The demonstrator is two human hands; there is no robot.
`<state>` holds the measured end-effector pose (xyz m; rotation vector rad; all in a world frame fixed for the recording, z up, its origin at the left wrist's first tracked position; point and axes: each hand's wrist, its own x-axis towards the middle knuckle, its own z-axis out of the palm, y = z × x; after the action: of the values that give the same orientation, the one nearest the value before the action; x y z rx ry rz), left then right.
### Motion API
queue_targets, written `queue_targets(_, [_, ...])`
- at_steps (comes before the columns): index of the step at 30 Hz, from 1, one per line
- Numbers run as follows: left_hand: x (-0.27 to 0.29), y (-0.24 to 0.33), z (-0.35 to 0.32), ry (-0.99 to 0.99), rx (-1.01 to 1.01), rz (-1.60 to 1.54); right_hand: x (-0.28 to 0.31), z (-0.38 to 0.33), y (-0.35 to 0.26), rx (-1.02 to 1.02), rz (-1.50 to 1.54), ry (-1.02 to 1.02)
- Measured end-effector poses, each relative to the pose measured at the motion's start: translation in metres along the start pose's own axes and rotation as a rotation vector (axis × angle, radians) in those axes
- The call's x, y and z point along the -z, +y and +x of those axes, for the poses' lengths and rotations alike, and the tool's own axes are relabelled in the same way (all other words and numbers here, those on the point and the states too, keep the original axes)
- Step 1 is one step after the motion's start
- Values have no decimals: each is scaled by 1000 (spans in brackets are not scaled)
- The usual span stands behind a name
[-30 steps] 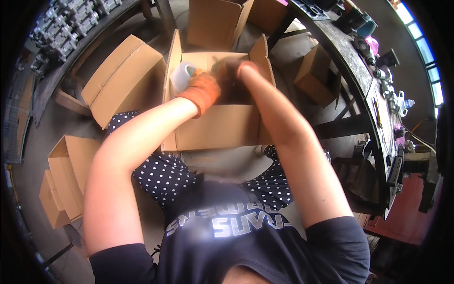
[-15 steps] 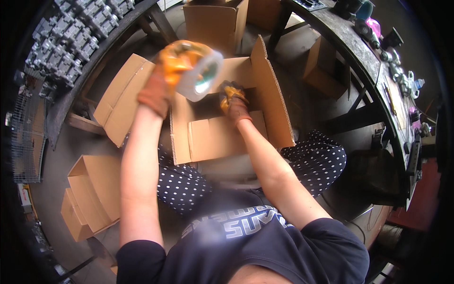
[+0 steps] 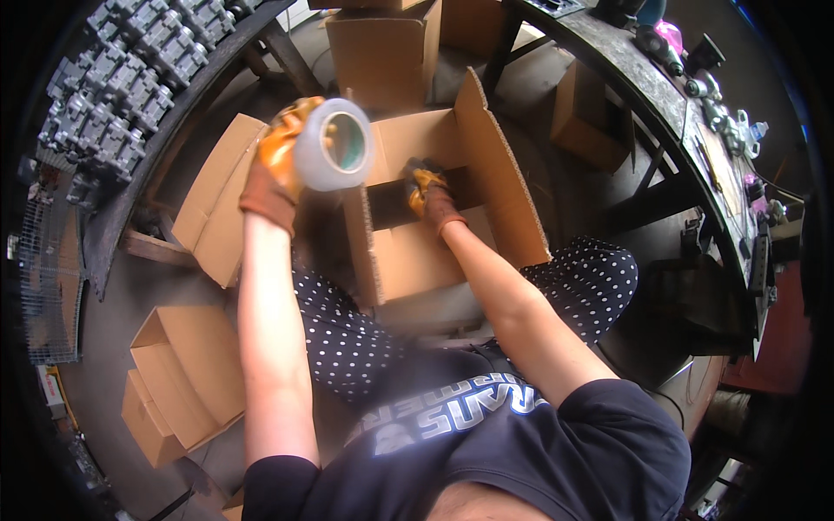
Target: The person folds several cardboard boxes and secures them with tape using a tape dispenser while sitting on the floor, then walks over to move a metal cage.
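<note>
My left hand (image 3: 282,156), in an orange and brown work glove, is closed around a wide roll of clear packing tape (image 3: 308,161). The tape is raised over the left wall of an open cardboard box (image 3: 499,178) between my knees. My right hand (image 3: 428,193), gloved alike, reaches into that box with its fingers curled. Whether anything lies in those fingers is hidden. Beneath the right wrist lies an inner cardboard flap (image 3: 417,260), with a dark gap beside it.
Two folded-open cartons, one upper (image 3: 217,187) and one lower (image 3: 187,373), are at my left. Another carton (image 3: 382,56) stands ahead. Grey metal parts (image 3: 113,113) crowd the left bench. A cluttered workbench (image 3: 634,65) curves along the right, with a carton (image 3: 586,117) beneath.
My left hand has moved slightly left with the tape roll, whose open ring now faces up more clearly. The box's left wall has shifted right. My right hand stays inside the box.
</note>
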<state>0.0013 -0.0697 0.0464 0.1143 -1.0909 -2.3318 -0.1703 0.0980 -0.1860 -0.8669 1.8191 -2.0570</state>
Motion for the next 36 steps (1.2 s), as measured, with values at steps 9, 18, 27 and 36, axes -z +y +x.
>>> queue_targets(9, [109,-88,-6,58,360,-128,43,-23,-201,-336,637,61])
queue_targets(18, [44,-64,-9,387,440,1,129,-33,-192,-241,-632,33])
queue_targets(27, [30,-68,-1,387,369,134,82,-35,-236,-258,-1280,-157])
queue_targets(36, [64,-124,29,173,425,-21,24,-74,-179,-38,-1520,-197])
